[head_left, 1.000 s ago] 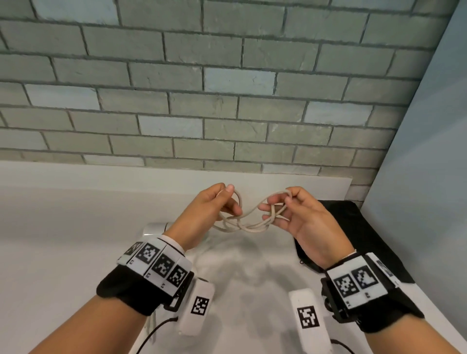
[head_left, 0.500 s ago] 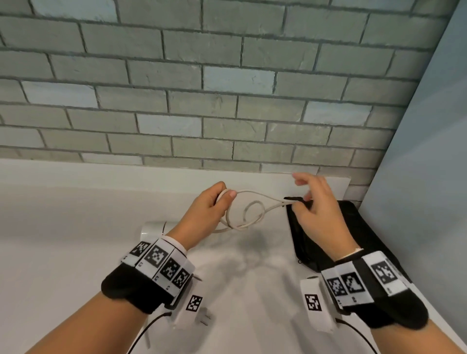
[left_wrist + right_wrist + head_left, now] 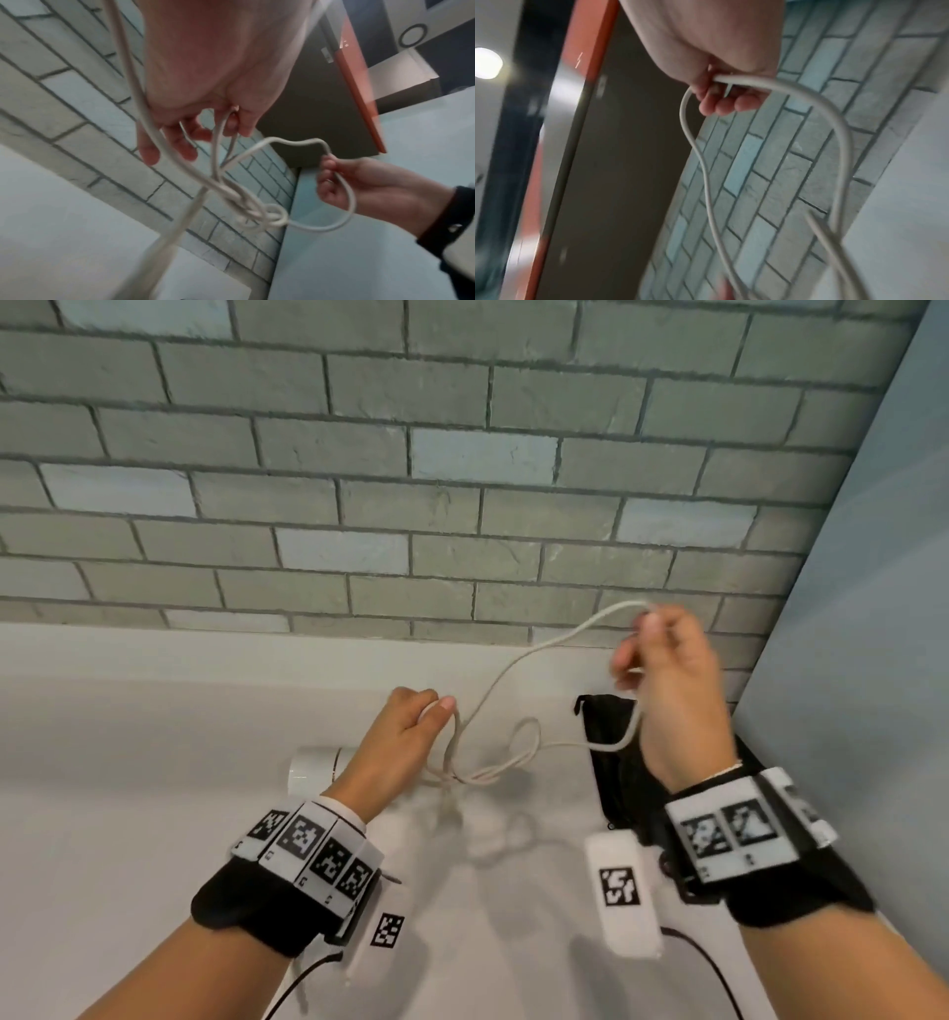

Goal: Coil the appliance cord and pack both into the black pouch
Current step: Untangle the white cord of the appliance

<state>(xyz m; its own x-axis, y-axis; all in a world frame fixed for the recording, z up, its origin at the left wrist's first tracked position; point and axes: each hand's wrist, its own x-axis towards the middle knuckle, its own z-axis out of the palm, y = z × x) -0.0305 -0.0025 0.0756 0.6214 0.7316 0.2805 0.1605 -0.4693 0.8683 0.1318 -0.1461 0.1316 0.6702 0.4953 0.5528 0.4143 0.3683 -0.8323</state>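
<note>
A thin white cord [image 3: 518, 670] stretches between my two hands above the white counter. My left hand [image 3: 411, 726] pinches several strands of it near the counter's middle; the left wrist view shows the cord [image 3: 226, 192] twisted into small loops below the fingers. My right hand [image 3: 662, 670] is raised higher at the right and grips a long loop of the cord [image 3: 770, 85]. The white cylindrical appliance [image 3: 313, 765] lies on the counter behind my left wrist. The black pouch [image 3: 606, 726] lies flat under my right hand.
A grey brick wall [image 3: 411, 480] runs behind the counter [image 3: 128, 762]. A pale blue panel [image 3: 873, 634] closes off the right side, right next to the pouch. Each wrist wears a black band with marker tags.
My right hand has lifted up and to the right, drawing the bunched cord out into a long strand. The left hand stays put, still holding the loops.
</note>
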